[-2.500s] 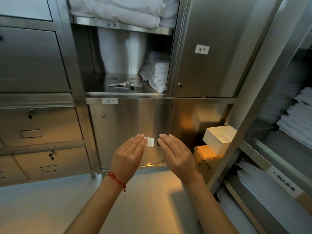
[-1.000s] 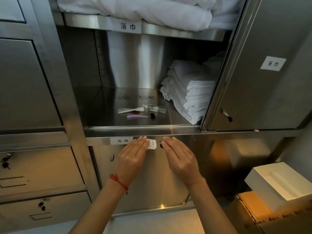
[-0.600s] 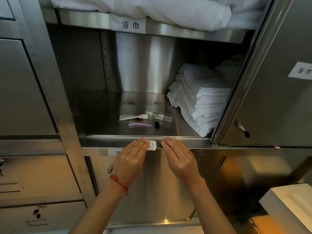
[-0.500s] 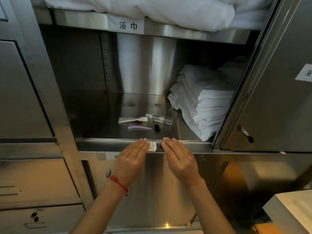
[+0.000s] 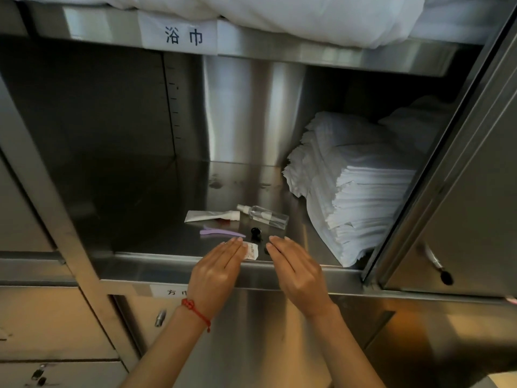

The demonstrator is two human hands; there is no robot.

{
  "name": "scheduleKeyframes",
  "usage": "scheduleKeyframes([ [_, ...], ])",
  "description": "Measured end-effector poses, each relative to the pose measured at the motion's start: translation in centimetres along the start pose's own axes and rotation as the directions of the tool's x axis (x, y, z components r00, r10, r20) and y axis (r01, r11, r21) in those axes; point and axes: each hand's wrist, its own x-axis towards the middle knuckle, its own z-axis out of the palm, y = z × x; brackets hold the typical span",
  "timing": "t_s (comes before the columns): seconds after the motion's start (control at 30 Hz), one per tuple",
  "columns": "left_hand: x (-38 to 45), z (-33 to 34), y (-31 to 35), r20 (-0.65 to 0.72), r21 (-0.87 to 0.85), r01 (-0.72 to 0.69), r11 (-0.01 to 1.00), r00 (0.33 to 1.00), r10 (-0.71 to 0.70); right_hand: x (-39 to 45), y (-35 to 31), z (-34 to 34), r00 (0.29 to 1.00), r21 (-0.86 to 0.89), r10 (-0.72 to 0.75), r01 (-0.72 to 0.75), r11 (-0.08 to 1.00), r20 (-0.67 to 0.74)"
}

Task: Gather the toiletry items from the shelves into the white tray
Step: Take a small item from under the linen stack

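Observation:
On the steel middle shelf (image 5: 156, 259) lie a white tube (image 5: 211, 216), a clear spray bottle (image 5: 264, 215), a flat purple clip (image 5: 221, 233) and a small black item (image 5: 255, 231). My left hand (image 5: 216, 271) and my right hand (image 5: 296, 271) hover palm down over the shelf's front edge, fingers straight, fingertips just short of the purple clip and the black item. A small white tag (image 5: 251, 251) sticks out by my left thumb, and a dark spot shows by my right thumb. Only a pale corner of the white tray (image 5: 503, 380) shows at the bottom right.
A tall stack of folded white towels (image 5: 358, 186) fills the shelf's right side, close to the spray bottle. The open steel door (image 5: 461, 191) stands at the right. Bulky white linen (image 5: 307, 12) lies on the shelf above. Closed steel doors and drawers surround the opening.
My view has closed in on the middle shelf. Both hands rose together from the lower door's front to the shelf's front edge. The white tray slid almost out of view.

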Motion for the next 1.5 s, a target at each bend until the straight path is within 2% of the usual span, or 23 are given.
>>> scheduleKeyframes([
  [0.43, 0.0, 4.4, -3.0, 0.101, 0.020, 0.062, 0.998, 0.993, -0.064, -1.3, 2.7, 5.5, 0.996, 0.072, 0.037, -0.042, 0.996, 0.075],
  [0.63, -0.3, 6.4, -4.7, 0.150, -0.008, 0.079, 0.997, 0.986, -0.077, -2.0, 3.1, 7.4, 0.989, 0.042, 0.081, -0.087, 0.995, 0.121],
  [1.5, -0.1, 9.8, -5.8, 0.252, -0.066, 0.136, 0.988, 0.961, -0.115, -2.8, 4.1, 9.4, 0.952, 0.009, 0.189, -0.197, 0.980, 0.239],
])
